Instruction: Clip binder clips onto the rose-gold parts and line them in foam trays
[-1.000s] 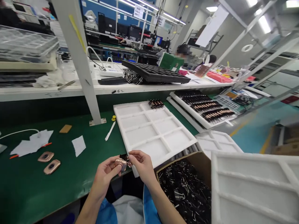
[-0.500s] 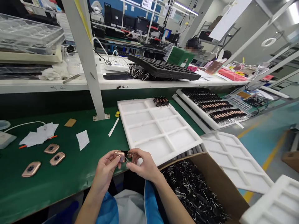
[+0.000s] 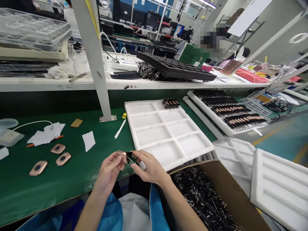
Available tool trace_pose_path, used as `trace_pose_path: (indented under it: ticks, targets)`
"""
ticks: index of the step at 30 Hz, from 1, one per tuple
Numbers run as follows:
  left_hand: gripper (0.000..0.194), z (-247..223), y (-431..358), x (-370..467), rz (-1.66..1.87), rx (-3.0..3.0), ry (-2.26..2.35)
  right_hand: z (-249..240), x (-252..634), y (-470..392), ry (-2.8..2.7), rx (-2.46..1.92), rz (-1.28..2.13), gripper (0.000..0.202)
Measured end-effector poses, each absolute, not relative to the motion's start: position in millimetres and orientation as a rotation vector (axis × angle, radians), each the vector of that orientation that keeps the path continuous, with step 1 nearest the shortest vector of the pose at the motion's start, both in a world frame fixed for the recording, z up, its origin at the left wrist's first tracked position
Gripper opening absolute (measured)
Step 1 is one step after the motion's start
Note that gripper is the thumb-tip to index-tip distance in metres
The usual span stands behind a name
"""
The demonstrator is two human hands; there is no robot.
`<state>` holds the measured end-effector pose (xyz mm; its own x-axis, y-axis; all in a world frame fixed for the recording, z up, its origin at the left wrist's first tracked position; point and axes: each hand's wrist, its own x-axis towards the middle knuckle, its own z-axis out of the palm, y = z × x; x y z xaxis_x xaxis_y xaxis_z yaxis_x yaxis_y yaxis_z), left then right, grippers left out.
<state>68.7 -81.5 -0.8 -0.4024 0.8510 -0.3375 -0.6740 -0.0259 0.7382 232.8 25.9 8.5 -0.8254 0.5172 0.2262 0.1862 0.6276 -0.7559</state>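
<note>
Between the thumb and fingers of my left hand (image 3: 109, 168) is a rose-gold smartwatch case (image 3: 122, 157). My right hand (image 3: 149, 166) pinches the wire handles of a black binder clip (image 3: 129, 156), which sits at the right edge of the watch case. Whether the clip's jaws grip the case I cannot tell. Several more watch cases (image 3: 38, 168) lie on the green mat to the left, their round dark sensor backs facing up. Beyond my hands, a white foam tray (image 3: 154, 134) holds a few clipped watch cases (image 3: 170, 103) in its far right compartment.
A cardboard box (image 3: 231, 183) full of black binder clips (image 3: 202, 195) stands at my right. Stacked trays (image 3: 211, 115) with rows of clipped pieces lie farther right. A white pen (image 3: 120, 129), paper scraps (image 3: 89, 141) and a metal post (image 3: 98, 70) stand left of the foam tray.
The view has shifted slightly, so most things sit a little farther right. Both hands keep nearly the same grip on the watch case and binder clip.
</note>
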Motion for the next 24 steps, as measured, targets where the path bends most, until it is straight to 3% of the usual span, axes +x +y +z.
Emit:
trace_pose_path:
  ticks: [11,24]
  targets:
    - [0.032,7,-79,60,1.737,0.295,1.216,-14,230,28,-1.548,-0.619,2.016,0.060]
    - [0.039,-2,-81,58,1.656,0.426,1.433,-19,227,26,-1.597,-0.609,2.002,0.051]
